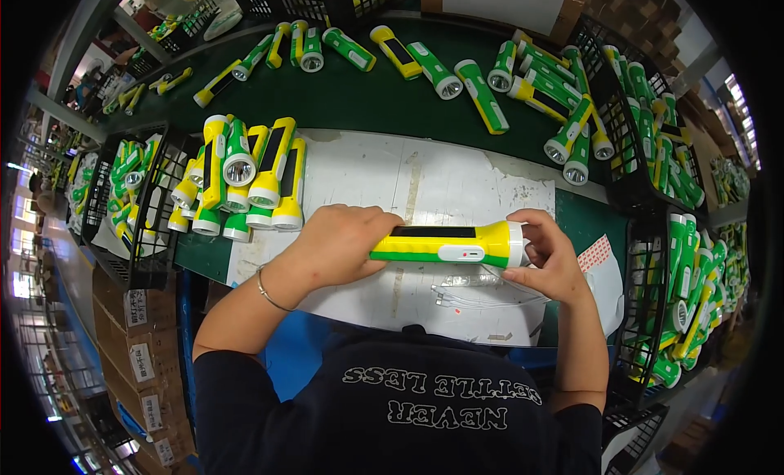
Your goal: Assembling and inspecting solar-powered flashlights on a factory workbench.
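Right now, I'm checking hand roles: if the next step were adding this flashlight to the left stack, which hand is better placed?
Probably the left hand: it grips the narrow end of the flashlight and is nearer the stack, while the right hand holds the white head, farther away.

We are in a factory workshop that handles one product in bulk. What shows it is the long green counter [351, 99] strewn with flashlights [480, 95] of one design, the black mesh crates [645, 200] heaped with many more, and the labelled cardboard cartons [112, 305] stacked at our left. Beyond a grey metal post [86, 38], we see windows [741, 122] on both sides.
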A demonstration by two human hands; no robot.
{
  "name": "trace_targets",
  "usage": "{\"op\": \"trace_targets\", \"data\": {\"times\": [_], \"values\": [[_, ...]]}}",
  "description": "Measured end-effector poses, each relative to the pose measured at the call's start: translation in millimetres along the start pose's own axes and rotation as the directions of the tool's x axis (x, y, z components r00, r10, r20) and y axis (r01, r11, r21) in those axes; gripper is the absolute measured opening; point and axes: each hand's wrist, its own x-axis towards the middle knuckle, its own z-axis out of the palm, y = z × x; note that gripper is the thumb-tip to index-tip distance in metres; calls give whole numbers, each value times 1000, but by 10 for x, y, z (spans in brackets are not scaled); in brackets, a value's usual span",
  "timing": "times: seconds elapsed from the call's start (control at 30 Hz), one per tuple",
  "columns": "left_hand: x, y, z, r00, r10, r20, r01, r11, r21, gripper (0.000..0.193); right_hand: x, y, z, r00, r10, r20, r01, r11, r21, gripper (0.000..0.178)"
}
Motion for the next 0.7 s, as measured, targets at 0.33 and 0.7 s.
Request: {"op": "trace_targets", "data": {"times": [0.33, 0.7], "values": [[165, 69, 347, 949, -73, 307, 267, 705, -657, 57, 259, 188, 326, 997, 58, -45, -52, 990, 132, 58], [317, 264, 922, 933, -339, 121, 278, 466, -840, 56, 177, 619, 333, 969, 15, -248, -53, 987, -149, 16]]}}
